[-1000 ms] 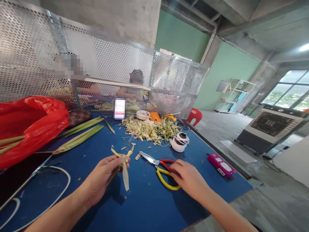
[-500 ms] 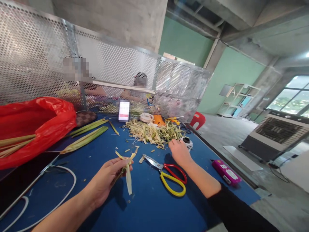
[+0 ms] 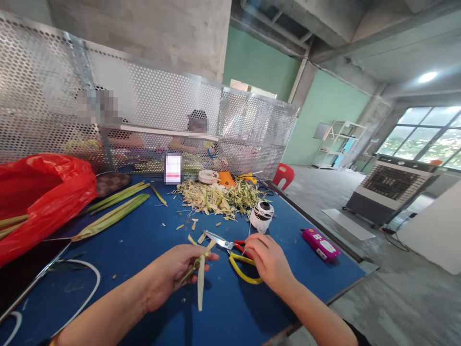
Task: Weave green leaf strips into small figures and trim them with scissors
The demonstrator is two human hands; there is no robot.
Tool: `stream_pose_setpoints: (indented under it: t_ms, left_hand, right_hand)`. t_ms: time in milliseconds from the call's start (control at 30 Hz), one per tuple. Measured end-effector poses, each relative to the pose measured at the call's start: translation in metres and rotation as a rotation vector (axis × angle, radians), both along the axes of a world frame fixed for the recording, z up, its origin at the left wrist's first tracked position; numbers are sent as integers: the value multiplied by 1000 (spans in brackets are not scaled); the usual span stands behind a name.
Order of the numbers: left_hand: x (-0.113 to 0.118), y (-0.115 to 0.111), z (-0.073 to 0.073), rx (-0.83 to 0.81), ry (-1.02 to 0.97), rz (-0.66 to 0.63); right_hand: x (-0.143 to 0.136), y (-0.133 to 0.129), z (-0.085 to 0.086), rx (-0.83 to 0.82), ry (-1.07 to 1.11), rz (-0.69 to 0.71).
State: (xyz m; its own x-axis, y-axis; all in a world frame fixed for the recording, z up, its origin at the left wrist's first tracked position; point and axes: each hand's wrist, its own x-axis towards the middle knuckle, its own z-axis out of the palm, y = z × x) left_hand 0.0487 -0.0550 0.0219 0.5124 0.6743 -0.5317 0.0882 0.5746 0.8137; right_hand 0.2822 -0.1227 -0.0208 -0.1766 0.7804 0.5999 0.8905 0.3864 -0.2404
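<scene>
My left hand (image 3: 180, 269) is closed round a bundle of pale yellow-green leaf strips (image 3: 200, 283) that look like husk; one strip hangs down and short ends stick up. My right hand (image 3: 270, 259), fingers pinched, holds a thin white thread (image 3: 249, 231) that runs up to a white spool (image 3: 261, 217) with a black core. Beneath and beside that hand lie scissors (image 3: 225, 244) with one red and one yellow handle, blades slightly apart. The red handle is partly covered by the right fingers.
A heap of leaf scraps (image 3: 216, 199) lies behind the scissors, with a roll of tape (image 3: 208, 177) at its back. Long leaves (image 3: 115, 218) and a red plastic bag (image 3: 72, 182) are on the left. A purple pack (image 3: 320, 244) lies right. Perforated metal panels (image 3: 162, 96) stand behind; people sit beyond.
My right hand has come back toward me from beside the spool, drawing thread out. The spool now stands in plain view. The camera has turned slightly right.
</scene>
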Motion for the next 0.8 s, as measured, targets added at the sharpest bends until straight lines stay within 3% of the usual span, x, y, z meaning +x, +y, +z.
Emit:
stream_pose_setpoints:
  t_ms: [133, 300, 467, 533, 700, 800]
  left_hand:
    - [31, 9, -6, -58, -33, -50]
    - [58, 23, -13, -234, -177, -196]
    - [53, 21, -9, -148, -115, -17]
    - [42, 22, -5, -104, -88, 51]
    - [11, 37, 1, -52, -115, 114]
    - [2, 49, 2, -60, -168, 125]
  right_hand:
    - [-26, -18, -3, 33, -48, 105]
    - [-48, -31, -5, 31, -303, 237]
    - [-37, -31, 2, -1, -299, 297]
    - [-24, -29, 5, -24, -212, 224]
    - [-2, -20, 4, -312, -127, -195]
    - [-1, -12, 4, -422, -175, -189]
